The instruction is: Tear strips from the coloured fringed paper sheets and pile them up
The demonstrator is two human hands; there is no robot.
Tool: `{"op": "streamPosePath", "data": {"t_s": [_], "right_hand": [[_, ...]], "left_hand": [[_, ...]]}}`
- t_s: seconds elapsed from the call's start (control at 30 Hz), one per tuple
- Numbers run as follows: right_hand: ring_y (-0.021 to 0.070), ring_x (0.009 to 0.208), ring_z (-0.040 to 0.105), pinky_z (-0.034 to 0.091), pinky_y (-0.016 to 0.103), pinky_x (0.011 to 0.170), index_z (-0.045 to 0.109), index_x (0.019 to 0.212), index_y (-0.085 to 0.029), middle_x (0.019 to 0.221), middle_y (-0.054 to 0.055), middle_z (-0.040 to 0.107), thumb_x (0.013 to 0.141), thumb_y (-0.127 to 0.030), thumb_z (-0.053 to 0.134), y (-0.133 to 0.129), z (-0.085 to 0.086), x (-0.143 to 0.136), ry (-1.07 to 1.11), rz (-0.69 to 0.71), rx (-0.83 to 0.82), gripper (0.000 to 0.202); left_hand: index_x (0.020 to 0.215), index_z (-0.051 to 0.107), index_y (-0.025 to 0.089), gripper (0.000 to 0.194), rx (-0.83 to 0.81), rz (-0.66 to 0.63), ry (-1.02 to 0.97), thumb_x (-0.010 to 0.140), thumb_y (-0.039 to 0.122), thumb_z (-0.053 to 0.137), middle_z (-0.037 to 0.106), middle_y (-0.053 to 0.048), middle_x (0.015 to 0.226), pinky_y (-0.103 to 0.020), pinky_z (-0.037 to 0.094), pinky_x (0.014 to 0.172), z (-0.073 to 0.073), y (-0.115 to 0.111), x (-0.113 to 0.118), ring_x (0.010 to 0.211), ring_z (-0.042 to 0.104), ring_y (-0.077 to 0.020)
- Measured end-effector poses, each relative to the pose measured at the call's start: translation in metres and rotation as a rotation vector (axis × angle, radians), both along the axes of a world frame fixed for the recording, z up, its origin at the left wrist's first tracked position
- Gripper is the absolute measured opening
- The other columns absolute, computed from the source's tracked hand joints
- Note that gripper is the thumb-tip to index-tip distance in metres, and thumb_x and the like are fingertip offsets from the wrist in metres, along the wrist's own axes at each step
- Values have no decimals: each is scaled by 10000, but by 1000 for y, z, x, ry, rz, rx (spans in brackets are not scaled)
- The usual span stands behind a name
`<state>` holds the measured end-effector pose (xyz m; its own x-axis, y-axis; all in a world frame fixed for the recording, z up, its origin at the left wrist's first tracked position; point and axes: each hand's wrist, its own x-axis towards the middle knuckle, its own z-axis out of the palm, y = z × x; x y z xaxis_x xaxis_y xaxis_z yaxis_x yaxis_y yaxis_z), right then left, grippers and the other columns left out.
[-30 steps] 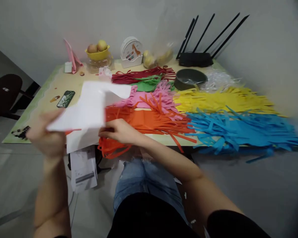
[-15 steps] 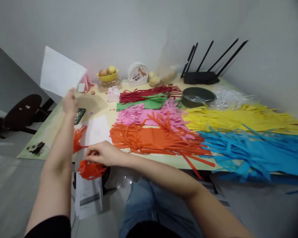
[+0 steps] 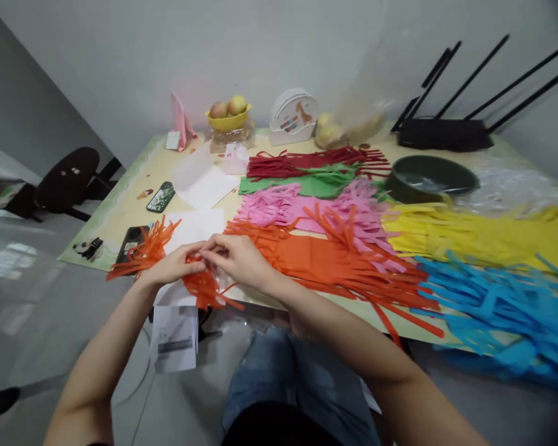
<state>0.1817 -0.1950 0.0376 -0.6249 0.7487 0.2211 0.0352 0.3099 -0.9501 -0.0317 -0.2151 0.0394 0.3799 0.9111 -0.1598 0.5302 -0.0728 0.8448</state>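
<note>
My left hand [image 3: 179,263] and my right hand [image 3: 235,257] meet at the table's front edge, both with fingers closed on an orange fringed paper tassel [image 3: 204,288]. Its strips hang down below the fingertips. Another orange fringe bunch [image 3: 153,248] lies left of my left hand, partly over a dark phone-like object [image 3: 132,238]. To the right of my right hand stretches a fringed orange paper sheet [image 3: 316,257]. Behind it are pink [image 3: 302,207], green [image 3: 307,184] and dark red [image 3: 302,162] fringed sheets. White paper [image 3: 207,186] lies behind my hands.
Yellow [image 3: 488,232] and blue [image 3: 506,303] fringed sheets cover the table's right side. Behind them stand a dark round tin [image 3: 430,179] and a black router [image 3: 444,135]. A yellow fruit bowl [image 3: 227,118] is at the back. A patterned phone case [image 3: 160,197] lies left.
My left hand has let go of the raised white sheet, which now lies on the table, and joined my right hand at the orange tassel. The view has shifted.
</note>
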Motion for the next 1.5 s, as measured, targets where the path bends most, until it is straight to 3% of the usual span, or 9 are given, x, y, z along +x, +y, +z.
{"op": "streamPosePath", "data": {"t_s": [0.1, 0.27, 0.47, 0.67, 0.9, 1.03, 1.23, 1.4, 1.5], "right_hand": [[122, 778, 708, 526, 232, 754, 664, 1074, -149, 976, 70, 772, 966, -270, 569, -7, -8, -12, 62, 6, -45, 188], [218, 1102, 656, 495, 381, 994, 556, 1348, -149, 1235, 155, 706, 971, -279, 592, -24, -41, -12, -213, 4, 257, 401], [252, 1119, 644, 519, 409, 988, 637, 1236, -108, 1174, 166, 718, 982, -266, 560, -56, -68, 54, -244, -129, 407, 309], [222, 1061, 685, 554, 386, 939, 665, 1192, -168, 1140, 123, 744, 988, -304, 555, -75, -68, 169, -280, -400, 506, 268], [220, 949, 727, 572, 357, 869, 735, 1055, -180, 1075, 109, 771, 982, -313, 521, -63, -56, 402, -750, -1186, 461, 263], [201, 859, 720, 552, 339, 864, 751, 896, -119, 936, 160, 775, 957, -224, 504, -86, -60, 523, -951, -1245, 342, 276], [278, 1110, 694, 529, 372, 980, 762, 1130, -131, 1234, 167, 720, 712, -65, 733, -105, -84, 570, -1118, -918, 229, 424], [273, 1137, 680, 503, 367, 964, 775, 1139, -189, 1285, 148, 700, 892, -178, 601, -97, -89, 584, -1184, -828, 194, 303], [245, 1105, 685, 495, 312, 900, 784, 1097, -206, 1248, 109, 725, 931, -193, 558, -93, -88, 591, -1199, -822, 184, 281]], "left_hand": [[969, 736, 202, 466, 122, 170, 191, 839, 631, 609, 747, -89, 876, -353, 597, 738, 11, -35, -33, 783, 714, -234], [982, 688, 228, 426, 633, 510, 652, 864, 616, 556, 708, -88, 929, -567, 430, 1081, 16, -14, -96, 1153, 614, -339], [1086, 701, 183, 462, 482, 212, 922, 851, 543, 534, 680, -188, 1258, -680, 306, 1119, -33, -1, -100, 1255, 576, -409], [1120, 681, 164, 634, 604, 122, 923, 811, 688, 503, 717, -194, 1159, -632, 514, 945, -8, 20, -84, 1140, 649, -445], [1153, 651, 204, 341, 973, -203, 373, 974, 446, 490, 721, -121, 1149, -455, 573, 912, -19, 0, 130, 1022, 702, -308], [1159, 661, 193, 263, 924, -421, 168, 999, 337, 510, 735, -91, 1146, -343, 580, 909, -43, -10, 232, 1013, 712, -217], [1116, 705, 165, 283, 861, -586, 19, 1009, 309, 487, 735, -103, 1170, -366, 549, 981, -44, -6, 390, 1085, 690, -225], [1272, 654, 156, 321, 663, -782, 196, 979, 216, 538, 656, -121, 1337, -326, 446, 1093, -37, -5, 554, 1275, 589, -228], [1146, 701, 70, 280, 602, -735, 288, 920, 221, 634, 694, -204, 1186, -363, 494, 1009, -51, 3, 606, 1186, 636, -291]]}}
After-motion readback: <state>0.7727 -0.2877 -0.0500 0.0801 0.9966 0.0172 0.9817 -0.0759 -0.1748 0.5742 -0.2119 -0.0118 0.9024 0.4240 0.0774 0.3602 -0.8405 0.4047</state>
